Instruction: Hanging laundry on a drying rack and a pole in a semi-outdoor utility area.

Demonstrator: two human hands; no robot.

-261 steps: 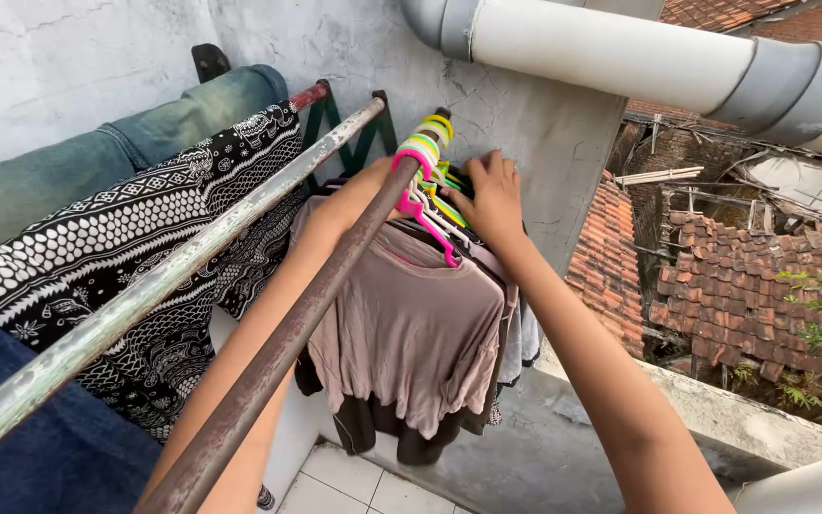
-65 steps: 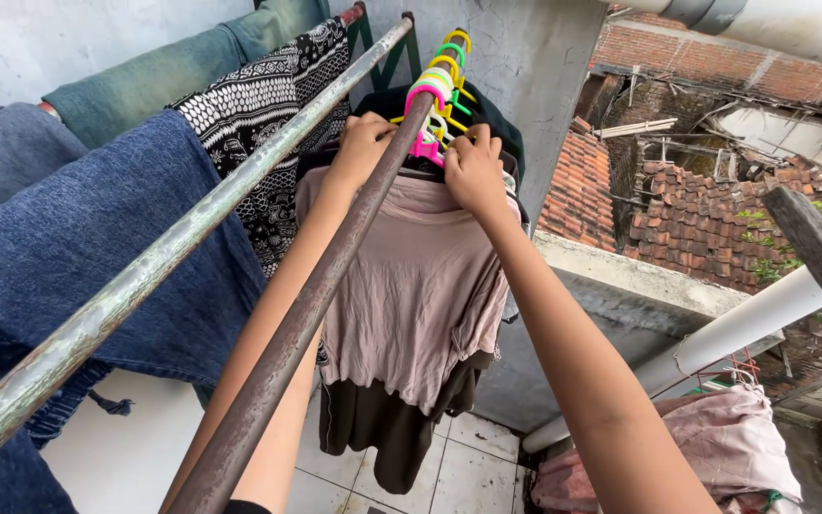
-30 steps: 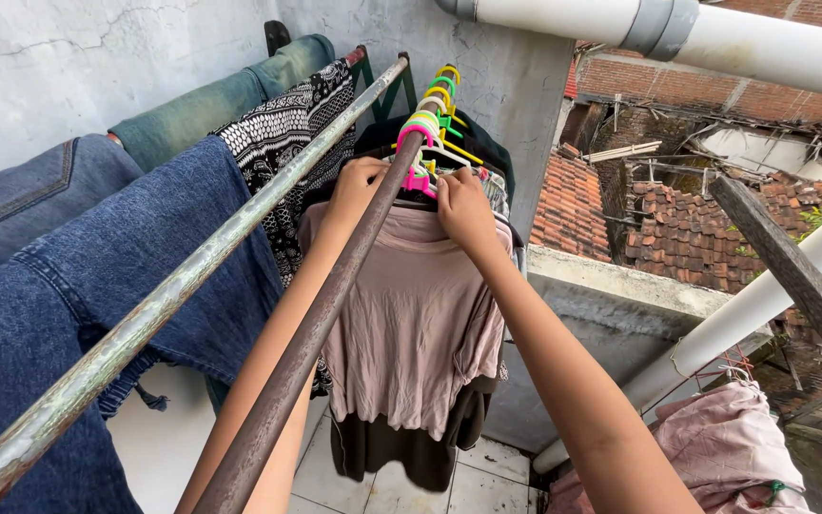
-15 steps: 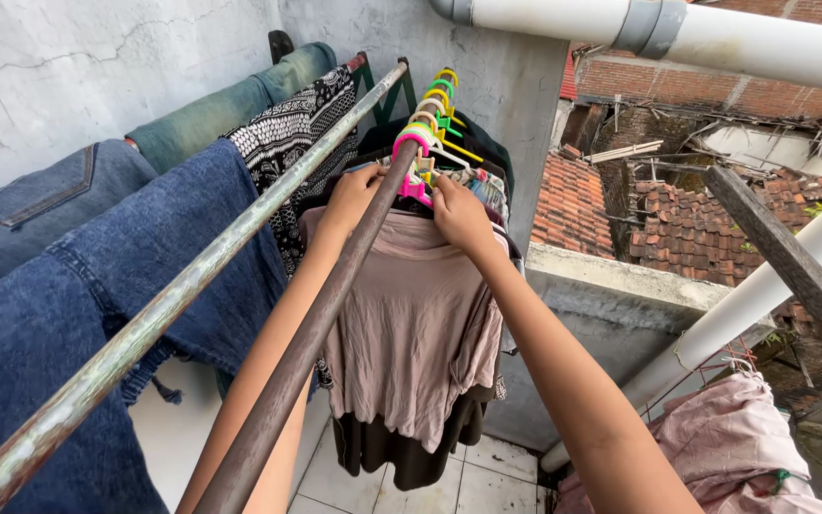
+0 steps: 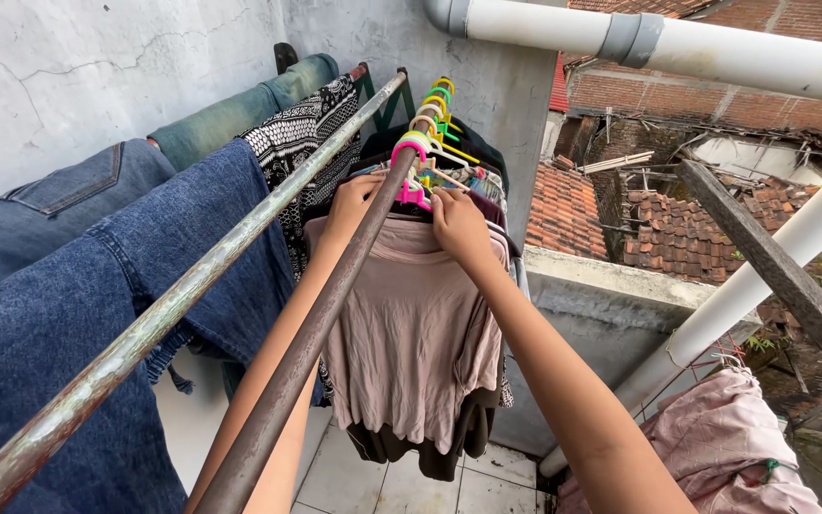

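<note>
A taupe shirt (image 5: pixel 411 333) hangs from a pink hanger (image 5: pixel 412 190) on the rusty brown rail (image 5: pixel 321 324). My left hand (image 5: pixel 350 202) reaches under the rail and grips the shirt's left shoulder at the hanger. On the other side of the rail, my right hand (image 5: pixel 459 224) pinches the shirt's collar by the hanger hook. Behind it, several coloured hangers (image 5: pixel 435 109) carry dark garments (image 5: pixel 473 152) bunched at the rail's far end.
A second, paler rail (image 5: pixel 192 286) runs on the left with blue jeans (image 5: pixel 68 314), a black-and-white patterned cloth (image 5: pixel 292 152) and green jeans (image 5: pixel 230 109). White pipes (image 5: pixel 677 52) cross overhead and at right. A pink cloth heap (image 5: pixel 725 447) lies lower right beyond a concrete ledge (image 5: pixel 620 286).
Both hands have stayed on the taupe shirt's shoulders at the pink hanger, shifting slightly along the rail. The view has tilted a little.
</note>
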